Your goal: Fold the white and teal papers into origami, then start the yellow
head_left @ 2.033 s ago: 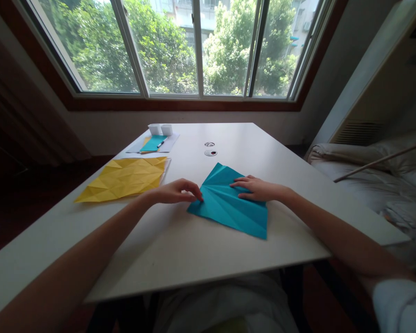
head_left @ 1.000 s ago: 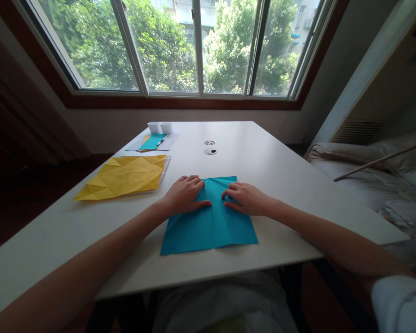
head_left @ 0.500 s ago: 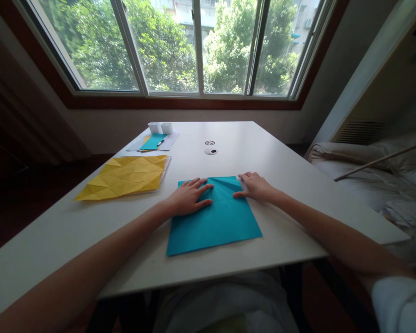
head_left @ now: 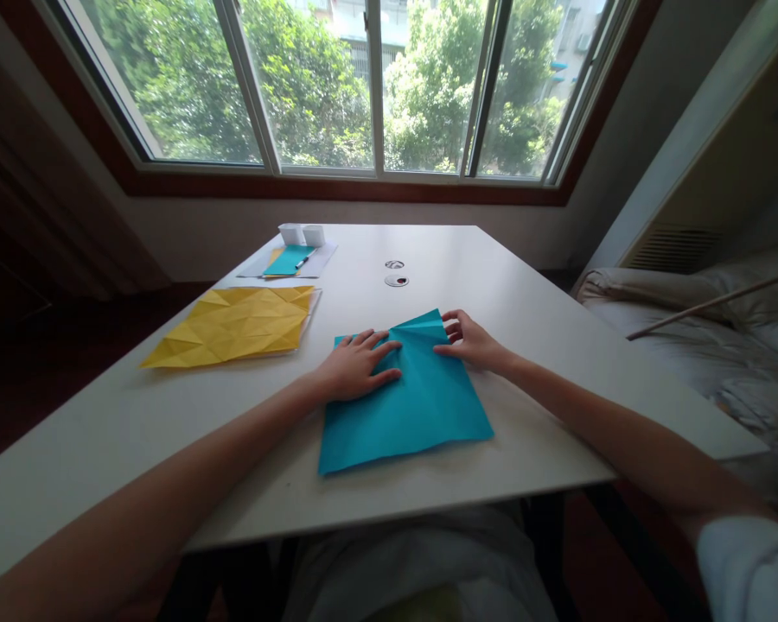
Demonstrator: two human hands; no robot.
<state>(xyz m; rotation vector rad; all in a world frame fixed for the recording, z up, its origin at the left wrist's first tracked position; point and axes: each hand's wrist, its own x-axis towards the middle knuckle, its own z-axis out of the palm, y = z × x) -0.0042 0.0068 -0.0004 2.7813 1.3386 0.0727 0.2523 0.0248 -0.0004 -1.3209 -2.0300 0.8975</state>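
Right hand [head_left: 473,343] lifted blue paper [head_left: 408,406] corner; fingertips hidden.

The white table [head_left: 493,285] lies bare to the right of the blue paper [head_left: 405,406] and along its near edge. To the left, the creased yellow sheet [head_left: 233,326] takes up room. Farther off stand two small discs [head_left: 395,273] and white boxes [head_left: 302,234].

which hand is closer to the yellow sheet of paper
Left. The left hand presses the teal paper just right of the yellow sheet; the right hand grips the teal paper's far edge, farther right.
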